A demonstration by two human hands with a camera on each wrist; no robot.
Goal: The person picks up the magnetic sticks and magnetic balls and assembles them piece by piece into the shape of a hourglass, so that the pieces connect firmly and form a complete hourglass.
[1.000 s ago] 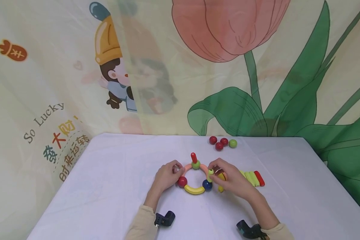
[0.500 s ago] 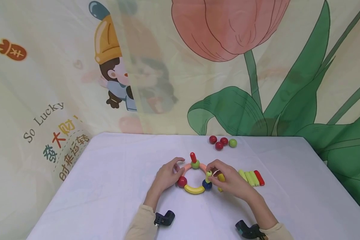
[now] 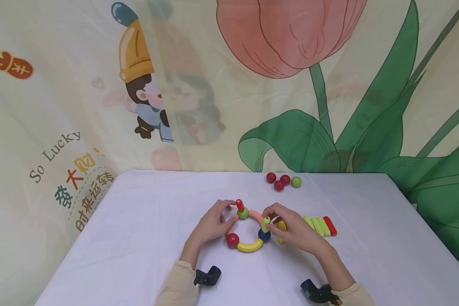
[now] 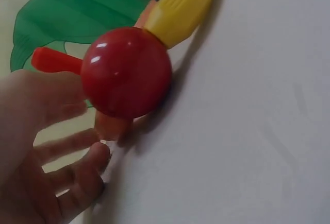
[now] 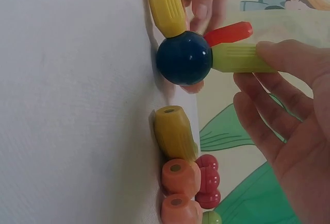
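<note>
Ring (image 3: 248,231) shifted, right hand (image 3: 290,231) pinching stick (image 3: 266,223)

Red ball (image 3: 232,240), yellow curved piece (image 3: 250,246), blue ball (image 3: 263,236), light-green stick (image 3: 267,222), white tablecloth (image 3: 137,238).

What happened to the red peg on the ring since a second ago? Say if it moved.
Yes. The red peg with its green ball shifted left and slightly toward the person, away from the fixed red balls at the table's back.

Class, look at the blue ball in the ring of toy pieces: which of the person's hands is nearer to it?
Right. The right hand pinches the light green stick standing on the blue ball. The left hand is across the ring, by the red stick.
</note>
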